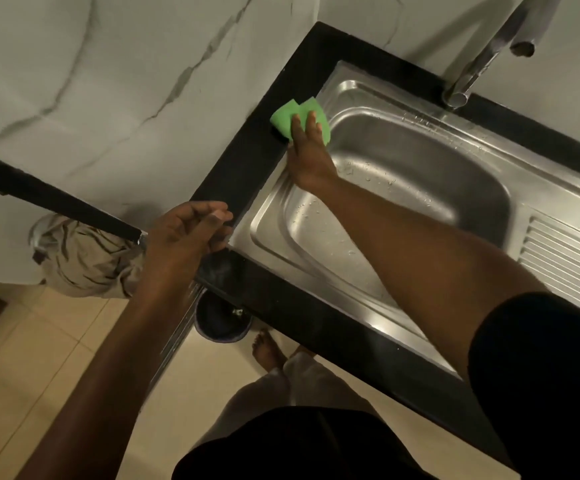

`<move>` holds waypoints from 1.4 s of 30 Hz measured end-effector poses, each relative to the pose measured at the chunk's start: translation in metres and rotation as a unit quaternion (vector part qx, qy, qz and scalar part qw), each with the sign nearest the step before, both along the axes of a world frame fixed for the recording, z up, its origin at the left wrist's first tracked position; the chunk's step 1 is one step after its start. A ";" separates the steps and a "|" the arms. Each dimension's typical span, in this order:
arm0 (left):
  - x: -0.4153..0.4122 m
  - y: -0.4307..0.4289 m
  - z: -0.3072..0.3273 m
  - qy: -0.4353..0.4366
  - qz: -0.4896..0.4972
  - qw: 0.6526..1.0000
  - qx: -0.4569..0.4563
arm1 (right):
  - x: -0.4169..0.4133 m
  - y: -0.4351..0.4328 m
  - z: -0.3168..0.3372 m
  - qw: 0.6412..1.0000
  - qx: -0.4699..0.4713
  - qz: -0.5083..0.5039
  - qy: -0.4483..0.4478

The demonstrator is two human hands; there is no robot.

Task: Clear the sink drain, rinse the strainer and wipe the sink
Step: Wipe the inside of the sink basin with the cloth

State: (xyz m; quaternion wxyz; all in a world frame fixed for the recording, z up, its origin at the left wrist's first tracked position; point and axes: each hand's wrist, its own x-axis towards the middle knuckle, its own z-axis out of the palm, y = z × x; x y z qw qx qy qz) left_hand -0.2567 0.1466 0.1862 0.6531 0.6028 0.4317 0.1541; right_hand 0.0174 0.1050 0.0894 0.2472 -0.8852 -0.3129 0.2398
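Observation:
A stainless steel sink [420,157] sits in a black counter [247,161]. My right hand [311,157] presses a green cloth [285,119] flat against the sink's far left rim, where steel meets counter. My left hand [186,237] hovers at the counter's near left corner, fingers loosely curled, holding nothing. Water drops dot the basin. The drain and strainer are hidden, probably under my right forearm.
A chrome tap [482,60] hangs over the sink's back edge. A ribbed draining board [565,265] lies to the right. Below the counter stand a dark bucket [221,320] and a beige bundle [84,258] under a black rail. My bare foot [267,348] is on the tiled floor.

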 end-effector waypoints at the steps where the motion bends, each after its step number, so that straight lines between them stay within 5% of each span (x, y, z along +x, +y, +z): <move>1: 0.005 -0.001 0.001 0.002 0.005 1.000 -0.001 | -0.008 -0.006 0.002 1.000 0.000 0.010 -0.002; 9: 0.049 -0.008 0.010 -0.018 0.011 1.000 0.008 | -0.131 -0.100 0.014 0.958 -0.002 0.284 -0.047; 15: 0.081 -0.009 0.006 -0.023 -0.017 0.999 0.015 | -0.116 -0.139 0.019 0.919 0.011 0.390 -0.056; 22: 0.117 0.001 -0.001 -0.018 -0.058 0.998 0.003 | -0.087 -0.097 -0.024 0.952 0.029 0.251 -0.170; 27: 0.139 0.016 -0.001 -0.027 -0.081 0.996 -0.005 | 0.001 -0.061 -0.021 0.986 -0.035 0.088 -0.137; 31: 0.150 0.026 -0.007 -0.023 -0.087 0.996 -0.012 | 0.051 -0.048 0.002 0.986 -0.028 0.048 -0.157; 36: 0.156 0.033 -0.013 -0.026 -0.084 0.996 -0.020 | 0.096 -0.034 0.035 0.945 0.077 -0.061 -0.311; 42: 0.168 0.039 -0.017 -0.016 -0.104 0.994 -0.006 | 0.148 -0.004 0.044 0.930 -0.099 0.066 -0.347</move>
